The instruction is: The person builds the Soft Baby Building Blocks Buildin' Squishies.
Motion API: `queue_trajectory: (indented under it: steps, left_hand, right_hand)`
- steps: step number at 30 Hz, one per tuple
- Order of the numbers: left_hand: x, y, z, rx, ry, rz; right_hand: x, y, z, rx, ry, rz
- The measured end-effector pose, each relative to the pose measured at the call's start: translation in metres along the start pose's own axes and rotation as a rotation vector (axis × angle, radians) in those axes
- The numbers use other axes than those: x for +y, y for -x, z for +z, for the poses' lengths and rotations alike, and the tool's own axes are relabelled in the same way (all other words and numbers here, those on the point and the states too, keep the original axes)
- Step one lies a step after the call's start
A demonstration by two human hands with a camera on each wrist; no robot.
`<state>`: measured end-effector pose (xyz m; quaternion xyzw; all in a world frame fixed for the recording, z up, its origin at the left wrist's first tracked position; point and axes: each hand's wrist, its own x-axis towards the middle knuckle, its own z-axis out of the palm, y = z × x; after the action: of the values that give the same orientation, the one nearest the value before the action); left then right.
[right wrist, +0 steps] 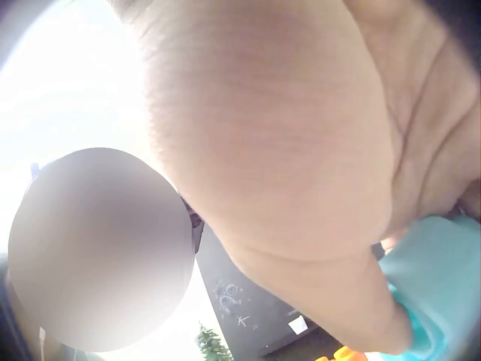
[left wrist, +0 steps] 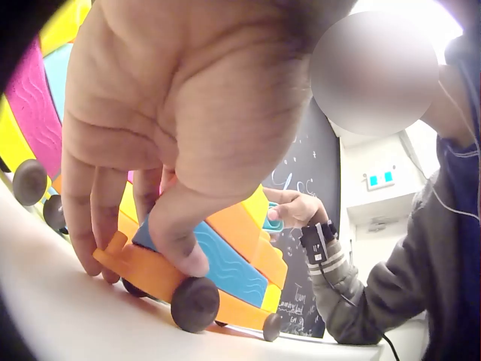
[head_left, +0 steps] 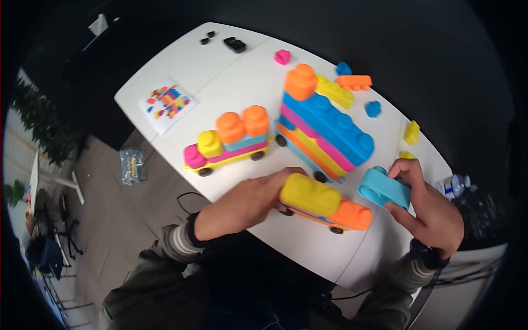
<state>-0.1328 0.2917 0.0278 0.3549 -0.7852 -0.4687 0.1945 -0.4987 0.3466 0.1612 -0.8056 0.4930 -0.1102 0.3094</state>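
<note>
My left hand (head_left: 239,204) grips the rear of a small block car (head_left: 355,215) standing on the white table. In the left wrist view its thumb (left wrist: 188,252) presses a blue block (left wrist: 229,263) above the orange wheeled base (left wrist: 143,272), with the fingers round the far side. A big yellow block (head_left: 311,195) tops the car. To its right, my right hand (head_left: 432,214) pinches a light-blue block (head_left: 385,186) between thumb and fingers, held with its hollow side partly showing. The right wrist view shows only part of that light-blue block (right wrist: 436,271).
Beyond my hands stands a tall block vehicle (head_left: 330,121); left of it is a yellow-based block car (head_left: 231,148). Several loose blocks, including an orange one (head_left: 355,82), line the far edge. A picture sheet (head_left: 168,104) and a black object (head_left: 235,44) lie farther left.
</note>
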Motion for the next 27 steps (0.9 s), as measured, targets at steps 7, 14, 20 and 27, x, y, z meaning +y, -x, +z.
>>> queue_trajectory:
  steps: [7, 14, 20, 27]
  left_hand:
    - [-0.005, 0.002, 0.001, 0.004, -0.092, 0.043]
    - [-0.009, 0.002, 0.003, 0.02, -0.07, 0.073]
    - [-0.006, 0.002, 0.002, 0.023, -0.107, 0.082]
    - [-0.002, 0.002, 0.001, 0.002, 0.024, 0.057]
  right_hand:
    - [-0.032, -0.013, 0.014, -0.106, 0.203, 0.078]
    - [-0.022, -0.007, 0.008, -0.177, 0.167, 0.082]
    - [0.044, -0.004, -0.013, 0.036, 0.216, 0.248]
    - [0.162, -0.041, -0.017, -0.177, 0.08, 0.494]
